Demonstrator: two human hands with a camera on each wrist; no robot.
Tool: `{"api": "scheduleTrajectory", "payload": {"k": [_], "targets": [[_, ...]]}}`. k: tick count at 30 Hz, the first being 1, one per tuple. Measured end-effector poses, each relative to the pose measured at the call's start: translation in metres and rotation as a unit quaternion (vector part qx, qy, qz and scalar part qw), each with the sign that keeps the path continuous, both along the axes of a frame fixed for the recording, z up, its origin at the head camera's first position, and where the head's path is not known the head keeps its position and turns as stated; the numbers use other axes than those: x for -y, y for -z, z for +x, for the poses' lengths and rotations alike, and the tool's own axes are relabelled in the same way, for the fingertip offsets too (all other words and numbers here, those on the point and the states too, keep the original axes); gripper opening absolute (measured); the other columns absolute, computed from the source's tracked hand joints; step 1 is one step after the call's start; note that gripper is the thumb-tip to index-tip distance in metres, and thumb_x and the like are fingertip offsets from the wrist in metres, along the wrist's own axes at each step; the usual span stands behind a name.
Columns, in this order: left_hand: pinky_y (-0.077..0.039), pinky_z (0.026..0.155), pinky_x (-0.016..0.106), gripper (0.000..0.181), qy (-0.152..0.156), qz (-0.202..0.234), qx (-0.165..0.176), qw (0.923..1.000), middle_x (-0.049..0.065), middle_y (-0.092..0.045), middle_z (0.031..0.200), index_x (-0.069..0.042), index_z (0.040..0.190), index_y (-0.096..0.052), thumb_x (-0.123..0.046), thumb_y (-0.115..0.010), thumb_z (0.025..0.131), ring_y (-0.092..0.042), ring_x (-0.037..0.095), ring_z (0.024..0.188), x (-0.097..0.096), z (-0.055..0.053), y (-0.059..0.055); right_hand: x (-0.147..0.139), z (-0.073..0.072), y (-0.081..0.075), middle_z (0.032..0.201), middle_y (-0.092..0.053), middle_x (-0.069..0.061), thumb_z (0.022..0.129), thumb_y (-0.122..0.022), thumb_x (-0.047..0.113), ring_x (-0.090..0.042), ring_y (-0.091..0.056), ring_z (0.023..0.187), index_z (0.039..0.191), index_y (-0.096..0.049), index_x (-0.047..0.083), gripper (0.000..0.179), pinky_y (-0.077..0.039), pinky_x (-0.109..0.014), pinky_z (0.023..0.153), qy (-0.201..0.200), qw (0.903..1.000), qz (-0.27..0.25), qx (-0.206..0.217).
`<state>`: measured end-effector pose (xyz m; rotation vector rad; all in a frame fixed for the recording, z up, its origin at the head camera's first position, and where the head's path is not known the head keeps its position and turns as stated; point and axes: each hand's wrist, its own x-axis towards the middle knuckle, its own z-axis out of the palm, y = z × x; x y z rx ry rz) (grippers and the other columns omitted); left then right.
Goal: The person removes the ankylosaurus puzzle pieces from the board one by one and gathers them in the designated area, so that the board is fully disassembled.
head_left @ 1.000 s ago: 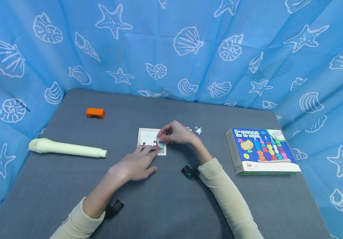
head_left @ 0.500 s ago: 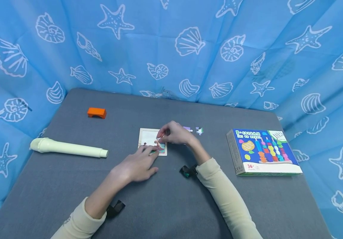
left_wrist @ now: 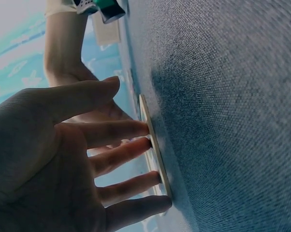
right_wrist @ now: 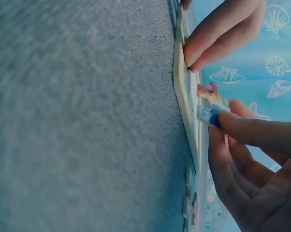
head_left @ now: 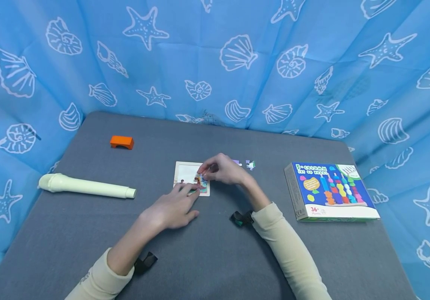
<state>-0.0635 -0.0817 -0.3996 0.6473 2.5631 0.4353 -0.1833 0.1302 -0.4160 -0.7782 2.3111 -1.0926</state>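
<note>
A square puzzle board (head_left: 186,171) with a pale frame lies at the middle of the table in the head view. My left hand (head_left: 170,207) rests its extended fingertips on the board's near side, as the left wrist view also shows. My right hand (head_left: 223,168) pinches a puzzle piece (right_wrist: 210,110) between thumb and fingers over the board's right part. Yellow, white and blue print shows on the tilted piece in the right wrist view. Part of a coloured picture shows at the board's lower right, partly covered by my fingers.
Loose puzzle pieces (head_left: 250,165) lie just right of the board, partly behind my right hand. A colourful bead-set box (head_left: 331,189) stands at the right. To the left lie a pale toy microphone (head_left: 87,186) and an orange arch block (head_left: 122,142). A blue shell-print curtain (head_left: 200,54) surrounds the table.
The piece in my right hand has been turned about over the board; it looked edge-on half a second ago, and its print shows again now. My left hand stays in place.
</note>
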Motion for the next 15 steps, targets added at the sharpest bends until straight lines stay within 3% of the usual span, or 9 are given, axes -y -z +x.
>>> {"api": "scheduleTrajectory", "payload": {"k": [7, 15], "targets": [[-0.051, 0.112, 0.071, 0.065, -0.002, -0.002, 0.000, 1.0000, 0.013, -0.037, 0.173, -0.008, 0.165, -0.045, -0.036, -0.064, 0.110, -0.029, 0.043, 0.165, 0.000, 0.000, 0.001, -0.023, 0.003, -0.005, 0.109, -0.082, -0.016, 0.099, -0.076, 0.001, -0.011, -0.075, 0.089, 0.117, -0.081, 0.002, 0.018, -0.061, -0.024, 0.075, 0.015, 0.9989, -0.035, 0.027], [-0.049, 0.115, 0.071, 0.065, -0.005, -0.005, 0.008, 0.9999, 0.009, -0.035, 0.175, -0.010, 0.166, -0.045, -0.037, -0.064, 0.110, -0.027, 0.041, 0.166, -0.001, -0.002, 0.001, -0.063, 0.008, -0.010, 0.110, -0.081, -0.016, 0.100, -0.076, 0.004, -0.011, -0.073, 0.087, 0.120, -0.080, 0.003, 0.021, -0.059, -0.024, 0.074, 0.034, 0.9978, -0.024, 0.051]]}}
